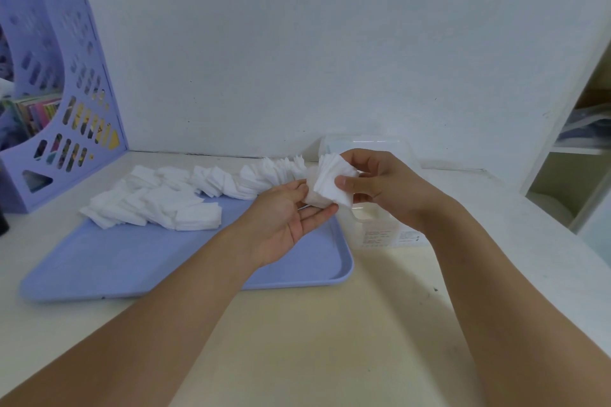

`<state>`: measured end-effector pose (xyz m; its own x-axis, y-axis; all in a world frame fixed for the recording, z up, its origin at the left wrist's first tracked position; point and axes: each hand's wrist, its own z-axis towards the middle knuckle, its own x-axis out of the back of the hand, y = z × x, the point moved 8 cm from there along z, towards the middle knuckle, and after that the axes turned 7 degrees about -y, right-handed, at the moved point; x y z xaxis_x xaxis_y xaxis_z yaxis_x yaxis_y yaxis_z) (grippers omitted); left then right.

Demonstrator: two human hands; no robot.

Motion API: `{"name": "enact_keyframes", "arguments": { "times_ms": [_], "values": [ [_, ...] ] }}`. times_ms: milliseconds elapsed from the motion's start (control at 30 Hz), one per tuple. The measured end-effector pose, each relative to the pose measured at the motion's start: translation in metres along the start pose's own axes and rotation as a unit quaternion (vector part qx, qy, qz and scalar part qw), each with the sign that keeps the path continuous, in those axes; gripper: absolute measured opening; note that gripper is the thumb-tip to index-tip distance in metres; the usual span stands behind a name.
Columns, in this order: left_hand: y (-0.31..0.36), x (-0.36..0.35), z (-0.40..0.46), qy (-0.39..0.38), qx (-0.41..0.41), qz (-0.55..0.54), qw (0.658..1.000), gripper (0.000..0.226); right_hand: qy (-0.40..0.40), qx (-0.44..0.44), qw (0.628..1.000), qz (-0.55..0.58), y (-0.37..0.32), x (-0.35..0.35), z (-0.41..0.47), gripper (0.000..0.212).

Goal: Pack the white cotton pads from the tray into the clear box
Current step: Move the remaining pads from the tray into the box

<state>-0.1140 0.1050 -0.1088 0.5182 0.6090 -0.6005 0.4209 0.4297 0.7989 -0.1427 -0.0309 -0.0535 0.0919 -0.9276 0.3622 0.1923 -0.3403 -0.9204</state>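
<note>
Midway, apparently: the right hand [377, 182] pinches a stack of pads [332, 183] over the open left hand [287, 211], beside the clear box [380, 228], whose contents are unclear. Many cotton pads [158, 201] remain on the tray [165, 261].

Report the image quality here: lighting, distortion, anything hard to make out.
Head view: soft, even light with faint shadows; wide-angle bending at the edges curves the tray; the clear box nearly vanishes against the table; the white pads blend together.
</note>
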Motion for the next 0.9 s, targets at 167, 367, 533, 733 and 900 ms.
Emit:
{"name": "enact_keyframes", "arguments": {
  "times_ms": [167,367,533,733,900],
  "values": [
    [0.003,0.001,0.002,0.006,-0.025,0.031,0.999,0.031,0.017,-0.004,1.0,0.02,0.003,0.002,0.001,0.024],
    [0.001,-0.002,0.001,-0.01,-0.027,0.054,0.998,0.03,0.022,-0.005,1.0,0.019,0.003,0.001,0.003,0.022],
    [0.002,-0.007,-0.001,-0.02,-0.03,0.041,0.999,0.033,0.022,0.004,1.0,0.01,0.002,-0.002,0.004,0.025],
    [0.002,-0.002,0.001,-0.008,-0.03,0.024,0.999,0.031,0.03,0.054,0.998,-0.007,-0.005,0.002,0.005,0.027],
    [0.001,0.001,0.002,0.008,-0.032,0.029,0.999,0.028,0.058,0.078,0.995,-0.036,-0.008,0.007,0.004,0.025]
  ]
}}
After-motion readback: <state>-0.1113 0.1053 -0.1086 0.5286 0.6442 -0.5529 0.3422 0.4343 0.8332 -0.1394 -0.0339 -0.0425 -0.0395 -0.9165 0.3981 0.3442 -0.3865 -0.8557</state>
